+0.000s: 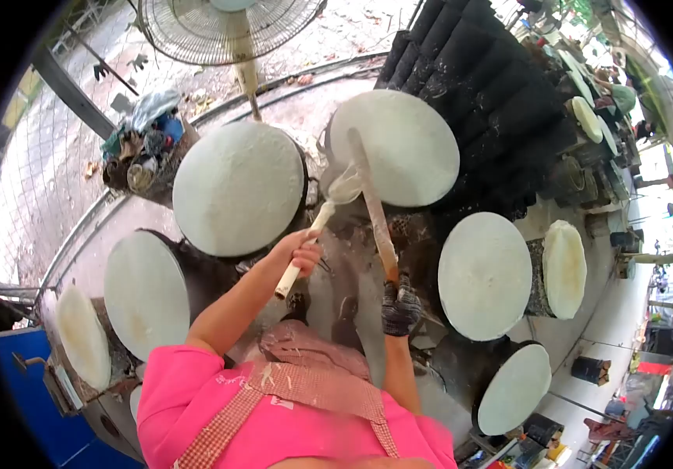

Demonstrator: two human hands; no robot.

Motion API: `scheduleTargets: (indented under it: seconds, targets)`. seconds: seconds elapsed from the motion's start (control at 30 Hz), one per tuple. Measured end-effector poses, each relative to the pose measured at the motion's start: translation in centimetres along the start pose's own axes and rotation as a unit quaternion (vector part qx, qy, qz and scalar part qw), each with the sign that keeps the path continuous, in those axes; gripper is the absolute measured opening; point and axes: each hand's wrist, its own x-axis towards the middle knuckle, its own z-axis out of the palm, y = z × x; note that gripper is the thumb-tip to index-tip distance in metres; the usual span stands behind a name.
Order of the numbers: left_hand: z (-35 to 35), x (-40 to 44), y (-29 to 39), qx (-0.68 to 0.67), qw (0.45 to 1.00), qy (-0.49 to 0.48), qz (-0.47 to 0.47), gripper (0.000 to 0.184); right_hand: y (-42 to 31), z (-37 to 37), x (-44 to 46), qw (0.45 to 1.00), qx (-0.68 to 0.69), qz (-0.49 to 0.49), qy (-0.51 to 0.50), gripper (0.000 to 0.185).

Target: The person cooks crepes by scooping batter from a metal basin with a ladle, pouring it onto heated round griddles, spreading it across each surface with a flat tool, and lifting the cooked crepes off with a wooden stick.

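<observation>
My bare left hand [297,255] is wrapped round the pale handle of a ladle [322,219]. The ladle's whitish bowl lies close beside a long flat wooden spatula [373,205]; I cannot tell whether they touch. A dark knitted glove covers my right hand [400,309], which grips the lower end of that spatula. Its far tip overlaps the left part of a round white griddle top [403,148]. Left of the ladle sits another round white griddle top [239,187], its surface smooth and pale.
More white rounds stand to the right [485,275] and left [147,293]. A standing fan [231,27] is at the top. Black corrugated sheeting [485,102] borders the upper right griddle. Cloths and a plastic bag [157,109] are heaped at upper left.
</observation>
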Motion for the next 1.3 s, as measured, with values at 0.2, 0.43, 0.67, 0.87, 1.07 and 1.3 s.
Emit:
scheduleTargets:
  seconds: [0.2,0.43,0.67,0.87,1.07,1.3]
  targets:
    - [0.0,-1.1,-4.9,0.091,0.98,-0.157,-0.079,0.043,4.4,-2.6,-6.0,0.995,0.017,0.102,-0.004,0.027]
    - [-8.8,0.1,-16.0,0.265,0.935,-0.198,0.128,0.023,17.6,-6.7,-16.5,0.961,0.077,0.265,-0.035,0.037]
    - [-12.3,5.0,-27.3,-0.083,0.989,-0.02,-0.121,0.039,28.5,-17.0,-27.9,0.885,-0.022,0.381,-0.268,0.034]
    - [-10.9,5.4,-30.5,-0.053,0.982,0.034,-0.176,0.041,34.1,-21.4,-31.9,0.893,-0.115,0.407,-0.155,0.029]
    - [-10.1,6.5,-29.2,0.028,0.963,0.066,-0.26,0.041,32.4,-24.7,-36.9,0.776,0.101,0.623,0.025,0.032]
    - [-9.3,9.0,-31.5,0.049,0.945,0.168,-0.277,0.042,31.0,-32.9,-48.0,0.614,-0.007,0.778,0.135,0.036]
